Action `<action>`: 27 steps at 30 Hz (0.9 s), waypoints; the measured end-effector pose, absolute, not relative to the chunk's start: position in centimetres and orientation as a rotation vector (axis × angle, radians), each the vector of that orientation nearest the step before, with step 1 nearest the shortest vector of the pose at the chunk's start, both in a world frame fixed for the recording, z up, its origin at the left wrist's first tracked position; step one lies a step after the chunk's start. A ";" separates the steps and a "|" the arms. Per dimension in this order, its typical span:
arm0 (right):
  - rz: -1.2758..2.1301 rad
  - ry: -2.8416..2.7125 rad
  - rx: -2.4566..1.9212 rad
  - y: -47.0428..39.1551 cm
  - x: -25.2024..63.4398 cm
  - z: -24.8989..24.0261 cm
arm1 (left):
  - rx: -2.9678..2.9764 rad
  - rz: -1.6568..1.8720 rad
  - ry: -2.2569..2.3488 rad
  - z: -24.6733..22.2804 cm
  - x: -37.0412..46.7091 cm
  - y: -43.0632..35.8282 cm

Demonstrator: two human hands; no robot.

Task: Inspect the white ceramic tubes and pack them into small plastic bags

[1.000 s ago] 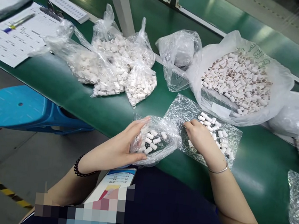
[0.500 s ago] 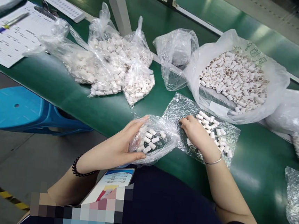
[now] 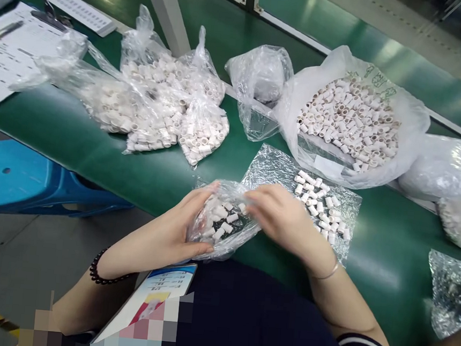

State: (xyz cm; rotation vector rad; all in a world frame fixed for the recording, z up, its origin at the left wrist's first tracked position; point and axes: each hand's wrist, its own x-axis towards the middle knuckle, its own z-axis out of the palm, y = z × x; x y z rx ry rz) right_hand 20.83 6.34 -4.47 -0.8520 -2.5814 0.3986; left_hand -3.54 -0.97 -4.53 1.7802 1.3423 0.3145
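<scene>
At a green table point(image 3: 382, 235), the left hand point(image 3: 177, 227) is clasping a bag point(image 3: 232, 240); the right hand point(image 3: 277, 214) is hovering, grip unclear. A stool point(image 3: 7, 188) is standing on grey floor point(image 3: 1, 255).

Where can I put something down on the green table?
The green table has two bare patches: one between the small filled bags and the left hand, another between the plastic sheet and the crumpled plastic. It's crowded near the big bag, and around the right hand and open bag.

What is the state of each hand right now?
Left hand: holding a clear bag of white pieces.
Right hand: blurred at the bag's opening; its grip cannot be told.
</scene>
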 end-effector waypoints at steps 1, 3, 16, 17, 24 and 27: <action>0.382 -2.540 -0.993 7.5 22.2 -4.6 | 1.771 0.318 1.343 -4.6 -3.7 -1.0; 0.310 -2.545 -1.365 10.0 25.0 -5.1 | 1.766 0.326 1.343 -4.7 -3.8 -1.1; 0.137 -3.007 -1.542 15.1 27.8 -8.4 | 1.763 0.294 1.369 -4.4 -3.4 -1.0; 0.134 -3.010 -1.515 15.2 28.0 -8.7 | 1.765 0.284 1.370 -4.4 -3.4 -1.0; 0.174 -2.817 -1.321 13.6 27.4 -7.0 | 1.757 0.245 1.373 -4.6 -3.4 -0.7; 0.280 -2.661 -1.016 9.6 24.6 -4.0 | 1.772 0.239 1.349 -4.6 -3.2 -0.6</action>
